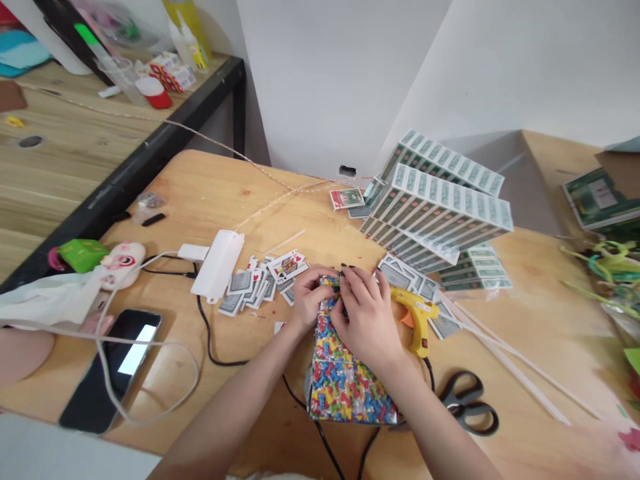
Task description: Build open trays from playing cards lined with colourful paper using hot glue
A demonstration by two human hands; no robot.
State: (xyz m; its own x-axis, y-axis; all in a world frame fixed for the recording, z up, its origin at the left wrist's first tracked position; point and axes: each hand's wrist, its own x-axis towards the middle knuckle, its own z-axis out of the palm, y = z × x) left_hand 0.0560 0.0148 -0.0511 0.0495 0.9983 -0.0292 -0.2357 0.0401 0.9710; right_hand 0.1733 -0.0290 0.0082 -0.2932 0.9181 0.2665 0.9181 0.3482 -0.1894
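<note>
A box-shaped piece covered in colourful patterned paper point(350, 390) lies at the near middle of the table. My left hand point(306, 300) is closed round its far left edge, thumb on top. My right hand point(369, 320) presses its bent fingers onto the far end of the same piece; what lies under the fingertips is hidden. A yellow hot glue gun point(421, 323) lies just right of my right hand. Playing cards point(250, 287) are scattered to the left, and more face-down cards point(407, 277) lie beyond the glue gun.
Stacked card boxes point(440, 207) stand at the back right. Black-handled scissors point(467, 403) and long glue sticks point(515, 367) lie at right. A white power strip point(219, 267), cables and a phone point(113, 373) are at left. A second table point(65, 160) stands at the far left.
</note>
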